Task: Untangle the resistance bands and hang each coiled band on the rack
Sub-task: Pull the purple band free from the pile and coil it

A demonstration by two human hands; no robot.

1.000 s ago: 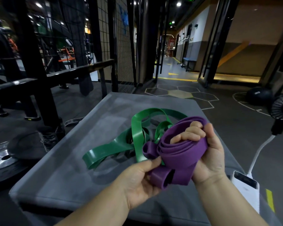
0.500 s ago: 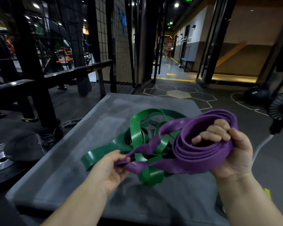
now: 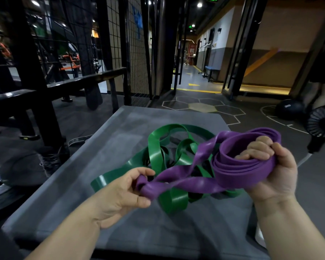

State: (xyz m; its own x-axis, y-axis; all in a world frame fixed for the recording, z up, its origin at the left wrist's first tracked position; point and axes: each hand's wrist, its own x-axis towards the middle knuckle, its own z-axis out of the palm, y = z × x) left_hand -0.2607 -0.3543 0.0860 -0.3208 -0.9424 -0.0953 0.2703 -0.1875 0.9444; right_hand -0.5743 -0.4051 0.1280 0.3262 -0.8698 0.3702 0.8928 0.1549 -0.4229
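Observation:
A purple resistance band (image 3: 238, 169) is wound in several loops around my right hand (image 3: 270, 169), whose fingers curl over the coil. A loose twisted length of the purple band runs left to my left hand (image 3: 124, 192), which pinches its folded end between thumb and fingers. Under it a green band (image 3: 156, 156) lies tangled in loose loops on the grey padded box (image 3: 86, 184). Something thin and dark lies among the green loops; I cannot tell what it is.
A black metal rack (image 3: 38, 94) with horizontal bars stands to the left, a wire mesh panel (image 3: 137, 53) behind it. Weight plates (image 3: 0, 186) lie on the floor at left. A black medicine ball (image 3: 289, 109) and a small fan (image 3: 323, 124) sit at right.
The hands have drawn apart: the right hand carried the purple coil right and up, the left hand pulled the loose end out to the left, stretching a twisted strand over the green band.

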